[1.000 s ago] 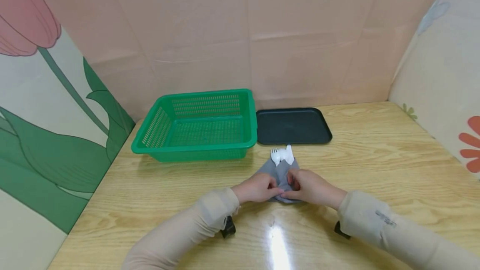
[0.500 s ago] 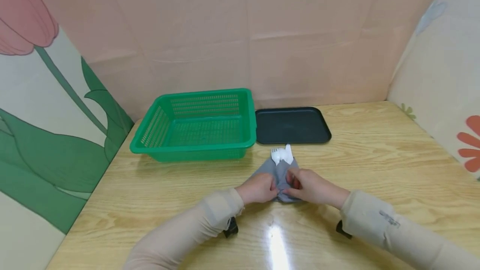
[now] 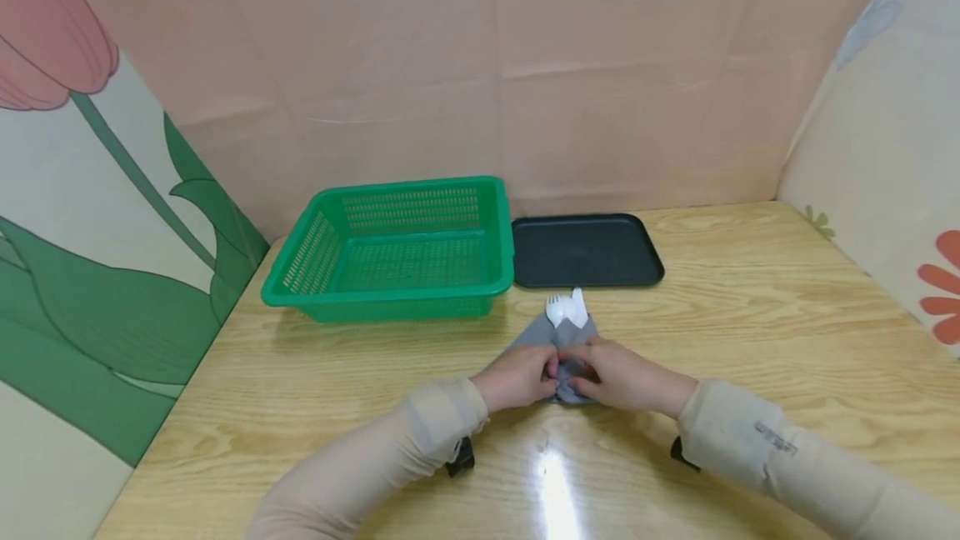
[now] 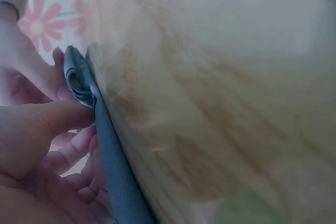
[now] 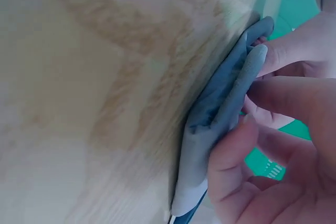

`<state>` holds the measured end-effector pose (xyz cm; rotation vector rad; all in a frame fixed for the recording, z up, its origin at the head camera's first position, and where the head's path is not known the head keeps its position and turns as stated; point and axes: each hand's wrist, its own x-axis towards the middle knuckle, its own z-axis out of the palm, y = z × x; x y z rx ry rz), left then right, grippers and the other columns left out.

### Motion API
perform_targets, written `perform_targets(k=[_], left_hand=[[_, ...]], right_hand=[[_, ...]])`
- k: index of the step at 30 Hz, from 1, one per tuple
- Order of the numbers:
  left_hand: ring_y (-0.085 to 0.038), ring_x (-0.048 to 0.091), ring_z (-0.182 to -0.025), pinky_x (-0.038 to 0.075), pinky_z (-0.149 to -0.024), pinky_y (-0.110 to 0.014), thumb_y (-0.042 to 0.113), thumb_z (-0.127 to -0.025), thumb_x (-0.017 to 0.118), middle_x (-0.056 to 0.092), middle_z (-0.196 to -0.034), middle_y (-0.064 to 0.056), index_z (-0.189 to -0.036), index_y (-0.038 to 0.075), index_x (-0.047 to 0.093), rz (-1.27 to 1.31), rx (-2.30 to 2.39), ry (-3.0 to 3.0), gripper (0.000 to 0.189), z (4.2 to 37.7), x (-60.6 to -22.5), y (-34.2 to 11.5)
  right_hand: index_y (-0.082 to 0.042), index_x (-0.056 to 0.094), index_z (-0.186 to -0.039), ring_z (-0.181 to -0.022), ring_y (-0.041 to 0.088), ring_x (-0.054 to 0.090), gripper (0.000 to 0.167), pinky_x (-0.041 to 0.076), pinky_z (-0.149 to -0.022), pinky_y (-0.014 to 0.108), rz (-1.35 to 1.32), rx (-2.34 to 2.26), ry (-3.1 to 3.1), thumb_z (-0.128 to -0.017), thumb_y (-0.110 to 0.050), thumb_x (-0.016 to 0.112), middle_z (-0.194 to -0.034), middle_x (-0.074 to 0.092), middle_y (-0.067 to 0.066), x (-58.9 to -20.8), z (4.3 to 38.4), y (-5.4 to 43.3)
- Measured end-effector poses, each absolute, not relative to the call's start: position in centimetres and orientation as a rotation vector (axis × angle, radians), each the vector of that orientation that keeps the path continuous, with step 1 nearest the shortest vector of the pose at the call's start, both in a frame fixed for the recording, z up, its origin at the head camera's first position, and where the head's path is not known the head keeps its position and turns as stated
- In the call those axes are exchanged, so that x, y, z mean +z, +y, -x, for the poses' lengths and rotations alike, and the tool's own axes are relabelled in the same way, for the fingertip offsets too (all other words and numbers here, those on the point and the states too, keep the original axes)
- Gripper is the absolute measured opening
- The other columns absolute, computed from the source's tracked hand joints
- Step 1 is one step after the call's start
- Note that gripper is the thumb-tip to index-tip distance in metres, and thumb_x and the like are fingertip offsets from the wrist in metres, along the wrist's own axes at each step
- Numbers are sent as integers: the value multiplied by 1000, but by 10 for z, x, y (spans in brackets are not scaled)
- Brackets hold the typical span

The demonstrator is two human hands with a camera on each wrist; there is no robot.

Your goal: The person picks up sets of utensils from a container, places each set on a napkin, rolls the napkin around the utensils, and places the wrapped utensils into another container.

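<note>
A grey cloth napkin (image 3: 578, 336) lies folded over white cutlery on the table, its left corner spread out to a point. From its far end stick a white fork (image 3: 558, 311) and a white knife (image 3: 580, 307); their handles are hidden under the cloth. My left hand (image 3: 519, 377) holds the napkin's left part, the thumb pressing on the fold in the left wrist view. My right hand (image 3: 626, 373) pinches the rolled cloth from the right, index finger stretched toward the left hand. In the right wrist view the napkin (image 5: 210, 114) forms a layered roll.
A green perforated basket (image 3: 397, 297) stands at the back left. Beside it, just beyond the cutlery tips, lies a black tray (image 3: 587, 252). The wooden table (image 3: 750, 298) meets a pink-covered back wall.
The left thumb has drawn back from the front of the fold. My right index finger now reaches further left across the napkin, and the fork has shifted slightly right, toward the knife.
</note>
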<state>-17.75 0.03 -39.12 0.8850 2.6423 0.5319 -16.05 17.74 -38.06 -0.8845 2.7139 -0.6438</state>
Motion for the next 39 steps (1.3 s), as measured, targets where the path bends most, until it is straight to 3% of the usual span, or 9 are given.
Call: perform_targets(k=[8, 17, 21, 29, 39], left_hand=[[-13, 63, -94, 48, -80, -21, 22, -88, 63, 66, -104, -1, -108, 15, 55, -889, 480, 2675, 23, 177, -394, 1], [-14, 63, -91, 48, -76, -20, 22, -88, 64, 67, -104, -2, -108, 14, 53, -918, 477, 2687, 24, 176, -396, 0], [-13, 63, -94, 47, -78, -20, 22, -88, 64, 66, -106, -2, -110, 14, 53, -920, 483, 2681, 26, 176, -396, 0], [-6, 53, -73, 41, -66, -16, 17, -84, 66, 59, -81, 5, -94, 14, 56, -910, 537, 2660, 15, 178, -395, 0], [-1, 45, -61, 36, -59, -14, 24, -83, 69, 55, -69, 7, -96, 12, 62, -855, 605, 2601, 19, 179, -392, -2]], right_hand=[[-4, 54, -114, -59, 3, 43, 33, 38, -52, 18, 822, -708, 2681, -85, -15, 66, -69, 51, -3, -379, 165, 178], [-6, 57, -89, -63, 1, 47, 18, 42, -56, 18, 888, -800, 2641, -80, -12, 71, -72, 57, -3, -375, 166, 177], [-6, 58, -86, -64, 1, 48, 17, 42, -57, 17, 852, -794, 2643, -79, -12, 72, -72, 58, -3, -380, 167, 176], [-6, 59, -86, -63, 3, 46, 18, 41, -55, 18, 825, -842, 2657, -76, -10, 73, -70, 56, -2, -384, 166, 174], [-6, 57, -84, -61, 3, 43, 26, 38, -55, 17, 868, -839, 2702, -72, -15, 78, -68, 53, -1, -383, 163, 172]])
